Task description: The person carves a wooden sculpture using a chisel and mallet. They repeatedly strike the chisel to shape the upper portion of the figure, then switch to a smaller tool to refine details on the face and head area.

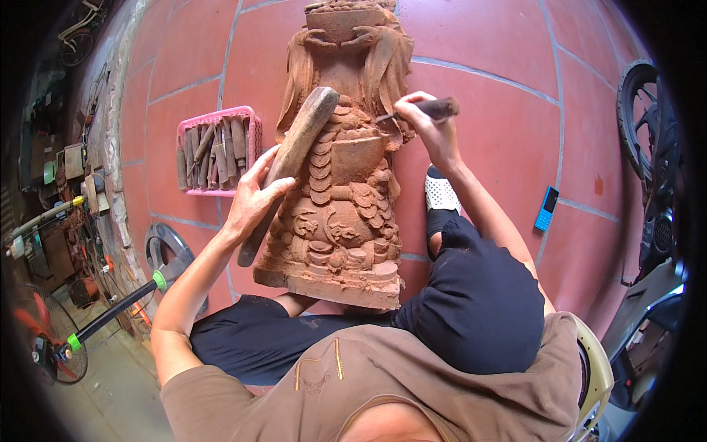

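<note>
A reddish-brown carved wooden statue [361,158] lies in front of me, with draped sleeves at its far part and stacked coins and rounded shapes toward its near base. My left hand [254,195] is closed round a long, worn wooden mallet [298,136], which slants above the statue's left side. My right hand [431,125] grips the dark handle of a carving chisel [440,109] at the statue's right side. Its thin blade points left at the carving, near a fold of the sleeve. Whether the tip touches the wood I cannot tell.
A pink plastic basket [255,140] full of wooden-handled tools stands to the left on red floor tiles [501,96]. A blue phone [546,208] lies at right, near a black wheel [641,125]. A fan [55,331] and clutter line the left side.
</note>
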